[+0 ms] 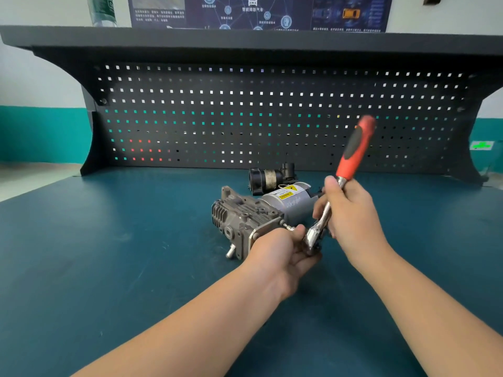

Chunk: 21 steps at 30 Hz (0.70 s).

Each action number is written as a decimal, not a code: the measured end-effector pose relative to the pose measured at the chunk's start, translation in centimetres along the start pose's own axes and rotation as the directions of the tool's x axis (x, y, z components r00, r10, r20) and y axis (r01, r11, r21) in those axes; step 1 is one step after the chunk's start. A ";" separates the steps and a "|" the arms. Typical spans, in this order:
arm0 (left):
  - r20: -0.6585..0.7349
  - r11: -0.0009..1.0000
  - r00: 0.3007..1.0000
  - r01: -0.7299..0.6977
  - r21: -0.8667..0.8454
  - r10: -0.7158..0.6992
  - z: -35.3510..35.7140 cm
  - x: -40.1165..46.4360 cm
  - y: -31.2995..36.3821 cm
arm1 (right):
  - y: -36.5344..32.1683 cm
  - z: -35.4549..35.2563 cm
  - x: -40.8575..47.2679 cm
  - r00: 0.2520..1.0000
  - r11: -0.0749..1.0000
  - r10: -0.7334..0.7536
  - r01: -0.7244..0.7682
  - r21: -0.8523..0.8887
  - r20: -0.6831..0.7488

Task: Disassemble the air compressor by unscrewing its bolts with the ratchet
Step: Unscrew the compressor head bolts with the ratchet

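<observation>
Compressor: your compressor lies on its side near the middle of the bench, finned grey head to the left, silver motor can with a yellow warning label to the right rear.
Bolt: a long bolt sticks out of the head's right flank toward your left hand.
Ratchet: your ratchet stands tilted, chrome head low and just right of the bolt, red-and-black handle up and to the right, blurred.
Behind: a black cylindrical part lies just behind the motor can, close to the pegboard.
Further out: a shelf tops the pegboard, with a poster on the wall above it and a green bottle at the upper left.
Left hand: your left hand is curled under and around the ratchet head, thumb up beside the bolt's tip; what the fingertips pinch, you cannot tell.
Right hand: your right hand grips the chrome shank below the red handle, thumb on top, fingers wrapped.
Arms: both forearms reach in from the bottom edge, converging just right of the compressor.
</observation>
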State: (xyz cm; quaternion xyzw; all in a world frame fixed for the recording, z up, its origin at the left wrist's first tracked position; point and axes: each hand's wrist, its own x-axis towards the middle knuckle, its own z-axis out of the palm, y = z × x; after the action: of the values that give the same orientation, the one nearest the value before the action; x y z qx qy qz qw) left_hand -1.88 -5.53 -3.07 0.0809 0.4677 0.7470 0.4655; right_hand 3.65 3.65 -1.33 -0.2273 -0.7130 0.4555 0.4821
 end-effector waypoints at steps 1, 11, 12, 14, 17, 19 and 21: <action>-0.003 1.000 1.000 0.003 0.000 -0.003 0.0 0.1 0.0 | 0.4 -0.1 0.5 0.986 0.983 0.164 -0.162 0.089 -0.022; -0.028 1.000 1.000 0.001 -0.004 -0.001 0.0 0.1 -0.2 | 2.0 0.4 0.2 0.804 0.677 0.592 -0.537 0.504 0.062; -0.032 1.000 0.999 -0.003 0.000 0.003 0.0 0.1 -0.3 | 1.8 0.4 0.2 0.852 0.739 0.523 -0.467 0.485 0.023; -0.031 1.000 0.999 -0.014 0.010 0.014 0.0 0.0 -0.4 | 1.4 0.4 -0.1 0.947 0.896 0.317 -0.278 0.347 -0.059; 0.001 1.000 1.000 -0.020 0.000 0.020 0.1 -0.2 -0.6 | 0.9 0.6 -1.1 0.986 0.988 -0.143 0.148 0.052 -0.086; 0.034 1.000 0.999 -0.021 -0.006 0.021 0.1 -0.3 -0.6 | 0.5 0.7 -2.0 0.897 0.892 -0.442 0.440 -0.104 0.010; 0.077 0.999 0.997 -0.019 -0.030 0.021 -0.1 -0.5 -0.5 | 0.0 0.9 -2.8 0.713 0.667 -0.685 0.696 -0.264 0.149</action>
State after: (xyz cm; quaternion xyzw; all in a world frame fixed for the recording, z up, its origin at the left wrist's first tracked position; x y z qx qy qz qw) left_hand -1.36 -5.89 -3.35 0.1079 0.4375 0.7547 0.4769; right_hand 4.09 1.13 -2.76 -0.0029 -0.8152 0.1289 0.5647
